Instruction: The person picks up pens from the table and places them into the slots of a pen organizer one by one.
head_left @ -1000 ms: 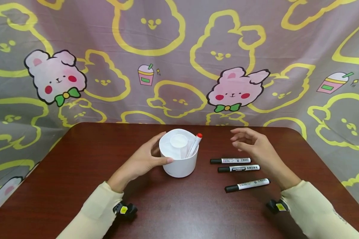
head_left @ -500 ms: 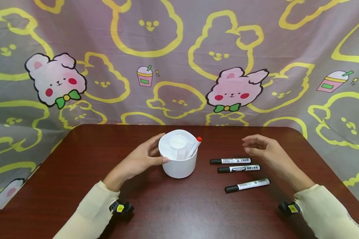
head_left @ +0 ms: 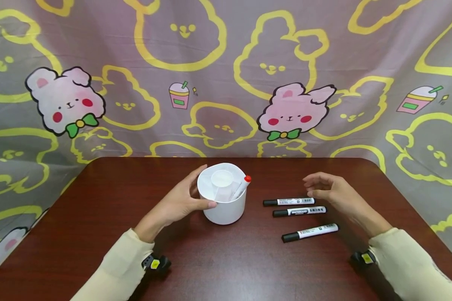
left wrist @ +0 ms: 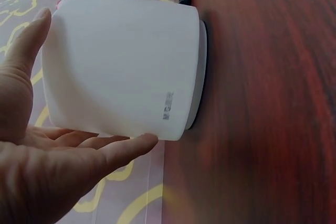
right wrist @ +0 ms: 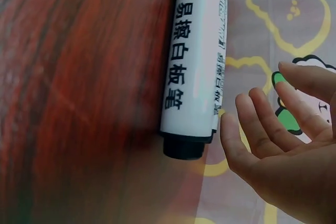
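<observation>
My left hand (head_left: pixel 181 205) cups the white pot (head_left: pixel 223 200); right hand (head_left: pixel 333 194), loosely empty, should pinch the marker (head_left: pixel 288 202) nearest it mid-barrel.

— Where does the holder (head_left: pixel 225 205) stand on the table (head_left: pixel 98 217)?

— Near the middle, with a marker (head_left: pixel 241 187) leaning in its right compartment. The left hand (head_left: pixel 177 203) lies against its left side.

— And to the right?

— Three markers lie flat in a row: the far marker (head_left: pixel 288 202), the middle marker (head_left: pixel 299 212) just nearer, the near marker (head_left: pixel 310 233) nearest of all. The right hand (head_left: pixel 333 194) hovers at the right end of the far one. A curtain (head_left: pixel 226 75) hangs behind the table.
</observation>
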`<move>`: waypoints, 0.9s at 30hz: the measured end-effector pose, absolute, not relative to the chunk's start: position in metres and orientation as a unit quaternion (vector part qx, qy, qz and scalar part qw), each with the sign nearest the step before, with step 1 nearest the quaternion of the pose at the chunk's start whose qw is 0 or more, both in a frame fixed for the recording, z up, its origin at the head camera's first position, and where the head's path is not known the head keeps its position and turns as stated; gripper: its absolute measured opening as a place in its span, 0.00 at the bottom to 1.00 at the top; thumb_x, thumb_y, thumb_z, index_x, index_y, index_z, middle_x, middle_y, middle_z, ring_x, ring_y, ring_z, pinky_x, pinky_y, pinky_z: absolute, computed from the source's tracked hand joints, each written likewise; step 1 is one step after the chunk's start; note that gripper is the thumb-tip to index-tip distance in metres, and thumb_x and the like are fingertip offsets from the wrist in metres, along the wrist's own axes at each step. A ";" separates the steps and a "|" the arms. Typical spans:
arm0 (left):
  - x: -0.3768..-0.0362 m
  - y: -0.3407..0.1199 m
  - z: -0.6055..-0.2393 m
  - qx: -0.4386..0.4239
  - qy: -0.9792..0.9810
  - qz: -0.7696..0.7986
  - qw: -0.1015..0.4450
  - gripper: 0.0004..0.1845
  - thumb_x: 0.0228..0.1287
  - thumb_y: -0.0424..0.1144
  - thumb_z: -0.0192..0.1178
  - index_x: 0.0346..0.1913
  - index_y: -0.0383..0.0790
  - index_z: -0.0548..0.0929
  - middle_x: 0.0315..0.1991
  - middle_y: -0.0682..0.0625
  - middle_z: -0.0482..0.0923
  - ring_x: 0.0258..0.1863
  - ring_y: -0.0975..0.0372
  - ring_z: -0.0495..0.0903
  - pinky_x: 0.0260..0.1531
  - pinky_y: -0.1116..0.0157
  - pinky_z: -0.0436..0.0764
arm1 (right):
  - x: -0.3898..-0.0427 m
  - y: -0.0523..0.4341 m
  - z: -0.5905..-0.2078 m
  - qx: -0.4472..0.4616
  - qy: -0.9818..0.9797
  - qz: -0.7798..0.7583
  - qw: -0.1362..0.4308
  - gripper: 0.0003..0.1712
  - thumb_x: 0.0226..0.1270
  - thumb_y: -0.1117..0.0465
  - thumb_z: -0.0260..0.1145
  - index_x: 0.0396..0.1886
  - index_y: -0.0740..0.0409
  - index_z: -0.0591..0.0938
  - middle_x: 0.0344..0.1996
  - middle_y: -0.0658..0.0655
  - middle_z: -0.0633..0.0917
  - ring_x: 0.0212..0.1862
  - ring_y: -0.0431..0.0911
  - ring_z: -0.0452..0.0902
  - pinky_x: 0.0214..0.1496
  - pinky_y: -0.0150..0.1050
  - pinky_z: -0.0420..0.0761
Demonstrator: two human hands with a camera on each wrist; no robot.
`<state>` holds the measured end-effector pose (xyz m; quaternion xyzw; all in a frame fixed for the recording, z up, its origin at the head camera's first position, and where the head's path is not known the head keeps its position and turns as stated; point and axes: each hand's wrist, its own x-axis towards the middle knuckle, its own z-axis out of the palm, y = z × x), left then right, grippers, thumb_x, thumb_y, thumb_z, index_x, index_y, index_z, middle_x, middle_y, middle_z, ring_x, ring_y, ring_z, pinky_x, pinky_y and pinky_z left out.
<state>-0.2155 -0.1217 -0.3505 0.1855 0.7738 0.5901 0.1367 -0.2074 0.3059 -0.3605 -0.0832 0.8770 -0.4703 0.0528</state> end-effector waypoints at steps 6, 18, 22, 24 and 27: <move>-0.215 -0.116 -0.354 0.178 0.762 0.609 0.130 0.62 0.56 0.31 0.79 0.85 0.41 0.45 0.78 0.41 0.63 0.73 0.47 0.71 0.63 0.59 0.79 | -0.210 0.304 -0.364 -0.093 0.880 -0.461 0.062 0.25 0.72 0.65 0.70 0.65 0.67 0.78 0.56 0.68 0.84 0.49 0.42 0.82 0.47 0.35 0.85; -0.215 -0.113 -0.358 0.170 0.768 0.606 0.120 0.62 0.57 0.33 0.79 0.85 0.41 0.45 0.76 0.39 0.65 0.70 0.48 0.72 0.66 0.57 0.76 | -0.215 0.299 -0.373 -0.112 0.881 -0.454 0.074 0.23 0.68 0.71 0.70 0.62 0.71 0.79 0.55 0.70 0.84 0.53 0.54 0.82 0.45 0.31 0.84; -0.216 -0.113 -0.357 0.170 0.769 0.604 0.118 0.61 0.58 0.33 0.79 0.85 0.42 0.45 0.77 0.39 0.65 0.70 0.48 0.72 0.67 0.56 0.75 | -0.217 0.298 -0.373 -0.110 0.884 -0.448 0.078 0.23 0.68 0.72 0.70 0.61 0.72 0.79 0.54 0.70 0.84 0.53 0.56 0.82 0.45 0.31 0.84; -0.217 -0.114 -0.358 0.172 0.770 0.603 0.117 0.61 0.58 0.33 0.78 0.85 0.41 0.45 0.76 0.38 0.65 0.70 0.47 0.72 0.68 0.56 0.75 | -0.218 0.298 -0.374 -0.107 0.888 -0.439 0.081 0.22 0.68 0.71 0.70 0.60 0.72 0.79 0.54 0.70 0.84 0.54 0.57 0.82 0.45 0.31 0.84; -0.217 -0.114 -0.359 0.171 0.770 0.604 0.119 0.61 0.59 0.33 0.78 0.85 0.41 0.45 0.77 0.38 0.64 0.71 0.47 0.72 0.68 0.55 0.74 | -0.218 0.297 -0.374 -0.101 0.895 -0.427 0.086 0.21 0.67 0.70 0.71 0.58 0.71 0.80 0.53 0.68 0.85 0.54 0.56 0.82 0.46 0.32 0.83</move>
